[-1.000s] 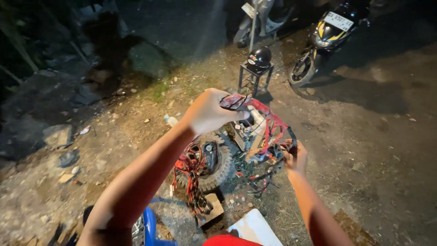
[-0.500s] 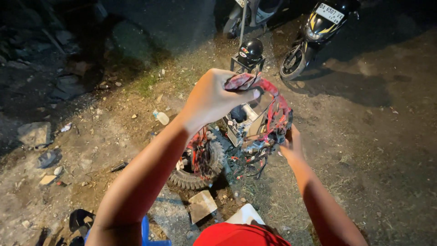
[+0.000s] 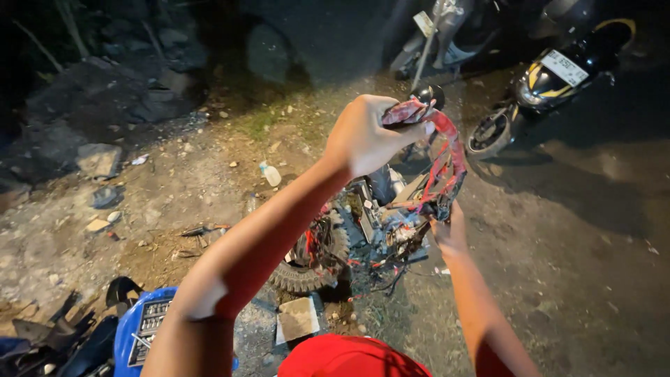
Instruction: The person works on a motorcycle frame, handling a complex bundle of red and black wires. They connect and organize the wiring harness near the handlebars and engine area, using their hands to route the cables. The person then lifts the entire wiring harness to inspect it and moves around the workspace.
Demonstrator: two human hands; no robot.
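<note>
Hands grip a stripped red motorbike frame [image 3: 433, 174]: left hand [image 3: 363, 136] clenched on its handlebar, right hand [image 3: 450, 230] grasping lower tubing, beside the knobby tyre [image 3: 314, 269].

Landmark: stripped motorcycle frame [image 3: 391, 223], red tubing with grey-silver metal at its core and black knobby tyre [image 3: 307, 269]. Red wire harness [image 3: 447, 157] above it, gripped parts red and black. Pale square tile [image 3: 296, 318] just below the tyre. Blue plastic panel [image 3: 143, 324] lower left of it. Black scooter [image 3: 551, 84] upper right of it, yellow trim (plate white). Ground grey-brown.
</note>
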